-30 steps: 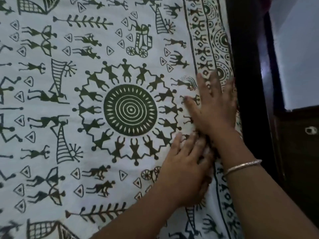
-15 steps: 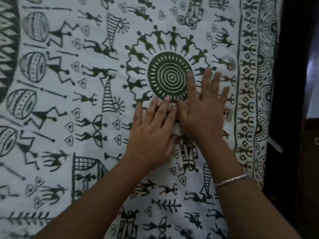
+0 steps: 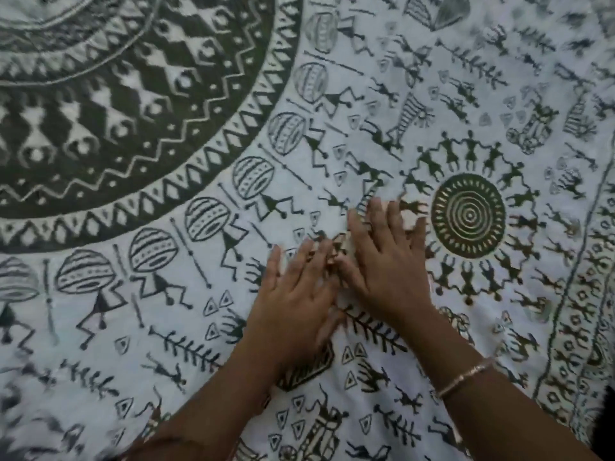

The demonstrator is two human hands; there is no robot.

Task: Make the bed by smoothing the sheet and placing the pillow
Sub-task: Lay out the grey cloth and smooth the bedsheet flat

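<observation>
A white bed sheet [image 3: 206, 331] printed with dark green figures, drums and circles fills the whole view. My left hand [image 3: 293, 301] and my right hand [image 3: 386, 261] lie flat on it side by side, palms down, fingers spread and touching each other near the thumbs. They rest just left of a small round sun motif ringed by dancing figures. A thin metal bangle [image 3: 466, 377] sits on my right wrist. No pillow is in view. The picture is blurred by motion.
A large dark mandala pattern [image 3: 109, 104] covers the sheet's upper left. A patterned border strip [image 3: 572, 344] runs down the right side, and a dark gap [image 3: 604, 424] shows at the bottom right corner past the sheet's edge.
Both hands have slid leftward across the sheet, from its right border, over the sun motif, to its left side. The dark bed frame at the right has left the view.
</observation>
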